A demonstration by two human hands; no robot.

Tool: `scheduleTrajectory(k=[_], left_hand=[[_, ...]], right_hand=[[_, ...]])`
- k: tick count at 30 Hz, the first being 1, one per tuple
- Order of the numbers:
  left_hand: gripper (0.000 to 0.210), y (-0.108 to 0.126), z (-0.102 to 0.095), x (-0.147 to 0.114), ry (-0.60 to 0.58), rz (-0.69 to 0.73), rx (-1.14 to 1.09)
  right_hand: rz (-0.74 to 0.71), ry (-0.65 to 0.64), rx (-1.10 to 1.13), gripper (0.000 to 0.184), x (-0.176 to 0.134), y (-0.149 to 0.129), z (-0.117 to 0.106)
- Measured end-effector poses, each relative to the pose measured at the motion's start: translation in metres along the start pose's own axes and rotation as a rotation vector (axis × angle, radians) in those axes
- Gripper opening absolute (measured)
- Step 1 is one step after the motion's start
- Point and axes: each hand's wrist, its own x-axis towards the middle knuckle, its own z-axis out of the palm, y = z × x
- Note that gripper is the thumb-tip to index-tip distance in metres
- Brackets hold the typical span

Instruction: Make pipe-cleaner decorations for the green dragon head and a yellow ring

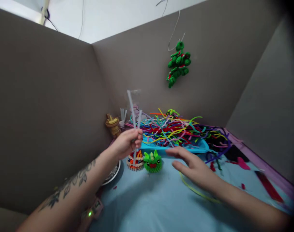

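Note:
My left hand (128,141) is closed around translucent whitish glue sticks (131,104), whose ends stick out above and below the fist. Blur softens their upper tips. My right hand (189,162) hovers over the table, holding nothing, with thumb and fingers apart. Between the hands sits a green fuzzy pipe-cleaner creature head (153,162) with pointed ears and a red mouth. Just left of it, partly behind the sticks, is an orange and cream pipe-cleaner piece (137,163). A yellow-green pipe cleaner (195,190) lies below my right hand.
A blue tray (197,147) heaped with colourful pipe cleaners (173,129) stands at the back. Grey partitions (137,64) enclose the table. A green and red figure (178,64) hangs on wire. At left are a gold-brown container (113,125), a round dish (116,172) and a green-lit device (95,209).

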Motion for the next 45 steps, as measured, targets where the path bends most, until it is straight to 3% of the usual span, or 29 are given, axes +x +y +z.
scheduleTrajectory(k=[3, 6, 9, 13, 15, 16, 19, 21, 22, 23, 25, 27, 30, 33, 36, 41, 45], left_hand=[[0.014, -0.028, 0.046, -0.012, -0.207, -0.176, -0.02], [0.018, -0.056, 0.073, -0.026, -0.27, -0.269, -0.016], [0.024, -0.082, 0.08, -0.046, -0.229, -0.286, 0.01], [0.03, -0.099, 0.07, -0.078, -0.272, -0.36, 0.281], [0.028, -0.09, 0.065, -0.084, -0.196, -0.236, 0.453], [0.026, -0.081, 0.063, -0.082, -0.111, -0.103, 0.539], [0.018, -0.045, 0.055, -0.053, 0.217, 0.455, 0.747], [0.021, -0.028, 0.044, -0.02, 0.363, 0.726, 0.842], [0.022, -0.024, 0.036, -0.004, 0.397, 0.797, 0.89], [0.022, -0.024, 0.028, 0.012, 0.347, 0.772, 0.979], [0.022, -0.032, 0.01, 0.033, 0.219, 0.558, 1.154], [0.027, -0.046, -0.003, 0.036, 0.206, 0.454, 1.186], [0.038, -0.069, -0.004, 0.012, 0.411, 0.557, 0.984], [0.039, -0.093, 0.016, -0.026, 0.534, 0.503, 0.759], [0.035, -0.122, 0.036, -0.056, 0.552, 0.485, 0.613], [0.028, -0.149, 0.036, -0.079, 0.661, 0.465, 0.682], [0.029, -0.152, 0.016, -0.088, 0.676, 0.453, 0.767]], right_hand=[[-0.007, 0.035, 0.353, 0.066, 0.027, -0.016, 0.007], [0.076, -0.105, 0.561, 0.047, 0.036, -0.026, 0.014], [0.08, -0.081, 0.692, 0.057, 0.028, -0.032, 0.01], [0.008, 0.157, 0.809, 0.058, 0.013, -0.039, -0.024], [-0.035, 0.292, 0.818, 0.058, 0.007, -0.039, -0.042], [-0.047, 0.339, 0.821, 0.057, 0.003, -0.038, -0.048], [-0.032, 0.379, 0.815, 0.054, -0.009, -0.032, -0.052], [-0.011, 0.36, 0.795, 0.052, -0.019, -0.026, -0.045], [-0.009, 0.349, 0.784, 0.051, -0.024, -0.023, -0.04], [-0.012, 0.341, 0.774, 0.051, -0.028, -0.019, -0.035], [-0.018, 0.319, 0.761, 0.049, -0.035, -0.012, -0.026], [0.008, 0.304, 0.773, 0.045, -0.04, -0.006, -0.021], [0.059, 0.313, 0.831, 0.035, -0.043, -0.006, -0.019], [0.011, 0.288, 0.875, 0.029, -0.044, -0.012, -0.013], [-0.035, 0.222, 0.83, 0.034, -0.048, -0.007, 0.01], [0.121, -0.044, 0.306, 0.049, -0.06, 0.031, 0.071], [0.053, -0.143, 0.137, 0.045, -0.062, 0.042, 0.097]])
